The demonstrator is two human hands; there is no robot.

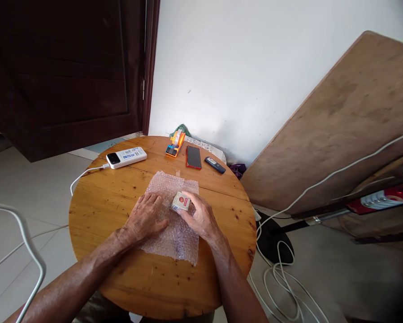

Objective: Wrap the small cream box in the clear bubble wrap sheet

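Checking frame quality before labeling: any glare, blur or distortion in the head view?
Head view: even daylight, soft shadows under both hands; mild sheen on the bubble wrap; wide-angle bowing tilts the door and the leaning board; centre sharp, with the left hand and right hand clear; the small box print is too small to read.

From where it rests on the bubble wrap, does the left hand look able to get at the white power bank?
Probably yes: the left hand lies flat on the bubble wrap, holding nothing, and only bare tabletop lies between it and the power bank.
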